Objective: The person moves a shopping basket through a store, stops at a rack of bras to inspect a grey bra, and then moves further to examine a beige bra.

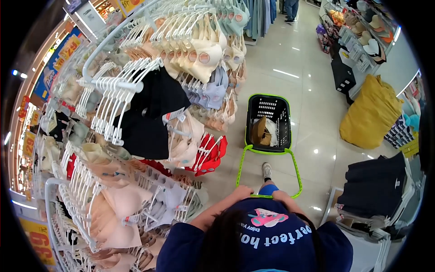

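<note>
A black shopping basket with a green rim stands on the floor ahead of me, its long green handle reaching back to my body. Inside it lie a brown item and something white. My left hand is closed at one end of the handle's grip bar, on the image's left side. My right hand is closed near the bar's other end. The fingers of both hands are partly hidden by the angle.
Racks of bras on white hangers crowd the left side. On the right are a large yellow sack, a black box, hats and a rack of dark clothes. Another person's legs show far up the aisle.
</note>
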Demonstrator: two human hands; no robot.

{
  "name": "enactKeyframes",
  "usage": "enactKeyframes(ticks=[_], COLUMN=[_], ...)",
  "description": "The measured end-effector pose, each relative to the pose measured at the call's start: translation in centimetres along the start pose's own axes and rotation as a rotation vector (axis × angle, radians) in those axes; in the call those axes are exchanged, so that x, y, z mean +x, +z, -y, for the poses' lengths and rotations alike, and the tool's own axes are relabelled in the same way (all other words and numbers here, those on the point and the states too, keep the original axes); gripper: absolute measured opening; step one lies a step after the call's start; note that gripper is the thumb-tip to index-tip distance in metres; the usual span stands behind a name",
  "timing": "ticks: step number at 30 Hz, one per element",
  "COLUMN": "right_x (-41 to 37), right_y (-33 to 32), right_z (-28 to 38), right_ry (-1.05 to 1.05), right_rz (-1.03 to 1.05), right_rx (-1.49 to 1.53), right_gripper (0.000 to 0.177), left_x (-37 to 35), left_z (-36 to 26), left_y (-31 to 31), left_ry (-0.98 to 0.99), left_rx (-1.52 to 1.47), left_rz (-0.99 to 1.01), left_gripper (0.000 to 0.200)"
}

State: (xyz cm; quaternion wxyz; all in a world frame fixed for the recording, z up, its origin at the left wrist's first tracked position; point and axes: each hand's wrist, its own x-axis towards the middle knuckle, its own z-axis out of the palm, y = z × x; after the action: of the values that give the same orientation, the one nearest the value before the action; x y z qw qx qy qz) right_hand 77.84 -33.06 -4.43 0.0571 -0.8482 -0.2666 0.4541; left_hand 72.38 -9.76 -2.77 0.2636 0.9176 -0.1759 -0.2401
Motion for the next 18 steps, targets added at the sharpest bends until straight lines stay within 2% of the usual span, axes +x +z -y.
enactKeyframes(ticks=[5, 8, 11, 14, 15, 18], right_x=[3.1, 4.6, 6.0, 5.3, 8.2, 11.1], right_y=[-5.5, -9.1, -11.4, -14.3, -13.2, -15.2], right_z=[-3.4, -6.1, -8.6, -11.7, -13.6, -14.8], right_ry=[-0.008, -0.035, -0.069, -0.206, -0.104, -0.203], right_rz=[0.038, 0.082, 0.125, -0.055, -0.004, 0.163], right_rx=[-0.031, -0.026, -0.007, 0.302, 0.294, 0.075], right_gripper=[0.030, 0.032, 0.031, 0.033, 0.033, 0.034], left_x=[6.4, 10.3, 12.9, 15.5, 16.4, 18.4], left_z=[-0.6, 0.2, -0.5, -0.6, -0.9, -2.8], left_y=[-4.3, -4.4, -6.3, -7.2, -7.8, -11.1], left_ry=[-0.163, -0.160, -0.180, -0.204, -0.218, -0.262], left_rx=[0.082, 0.059, 0.046, 0.012, -0.007, -0.049], left_rz=[0.221, 0.202, 0.164, 0.131, 0.114, 0.110], left_gripper=[0.069, 0.071, 0.056, 0.048, 0.046, 0.048])
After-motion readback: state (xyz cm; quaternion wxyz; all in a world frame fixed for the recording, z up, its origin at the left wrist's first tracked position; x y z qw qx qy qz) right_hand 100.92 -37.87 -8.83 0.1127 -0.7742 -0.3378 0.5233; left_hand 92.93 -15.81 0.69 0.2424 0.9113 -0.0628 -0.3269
